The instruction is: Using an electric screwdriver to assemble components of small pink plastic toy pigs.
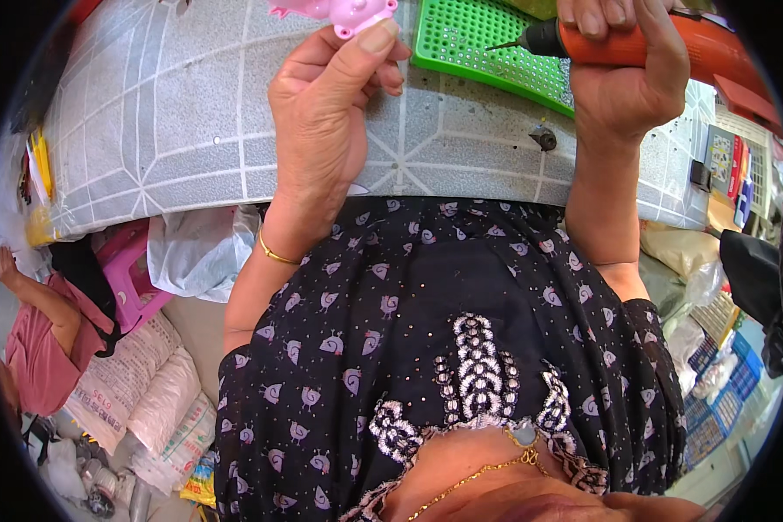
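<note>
My left hand pinches a pink plastic part between thumb and fingers at the top edge of the head view. The part has small round holes at its ends, and its far side is cut off by the frame. On the right, my right hand is closed around an orange electric screwdriver with a black nose. Its thin bit points left, above a green perforated tray. Many small shiny screws sit in the tray's holes. The bit and the pink part are apart.
A grey patterned tablecloth covers the table; a small dark object lies near its front edge. Left are a pink stool, stacked sacks and another person's arm. Blue crates and bags stand right.
</note>
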A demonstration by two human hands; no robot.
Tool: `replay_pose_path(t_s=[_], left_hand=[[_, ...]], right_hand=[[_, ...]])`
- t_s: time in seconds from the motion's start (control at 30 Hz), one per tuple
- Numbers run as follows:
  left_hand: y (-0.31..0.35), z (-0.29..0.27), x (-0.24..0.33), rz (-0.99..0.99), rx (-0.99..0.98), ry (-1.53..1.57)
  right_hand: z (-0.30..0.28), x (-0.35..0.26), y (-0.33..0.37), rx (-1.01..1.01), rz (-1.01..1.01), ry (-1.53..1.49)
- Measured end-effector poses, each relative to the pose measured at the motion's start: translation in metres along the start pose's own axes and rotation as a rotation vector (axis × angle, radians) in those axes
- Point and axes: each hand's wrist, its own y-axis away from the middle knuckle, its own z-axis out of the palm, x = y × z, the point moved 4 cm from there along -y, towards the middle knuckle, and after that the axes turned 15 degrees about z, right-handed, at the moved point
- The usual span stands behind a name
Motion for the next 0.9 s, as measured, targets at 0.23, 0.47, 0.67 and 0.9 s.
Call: replay_pose_path(t_s=[0.23, 0.47, 0.67, 0.9], left_hand=[[-0.002, -0.003, -0.002, 0.026, -0.071, -0.097], [-0.002, -0.007, -0.004, 0.025, -0.05, -0.084], [-0.002, -0.005, -0.003, 0.009, -0.046, -0.077], [-0.003, 0.006, -0.002, -0.007, -0.03, -0.075]], right_hand=[[0.004, 0.001, 0.001, -0.131, 0.022, -0.141], [0.005, 0.003, 0.003, -0.122, 0.05, -0.165], [0.004, 0.006, 0.001, -0.144, 0.042, -0.147], [0.012, 0.022, -0.006, -0.492, 0.302, -1.34]])
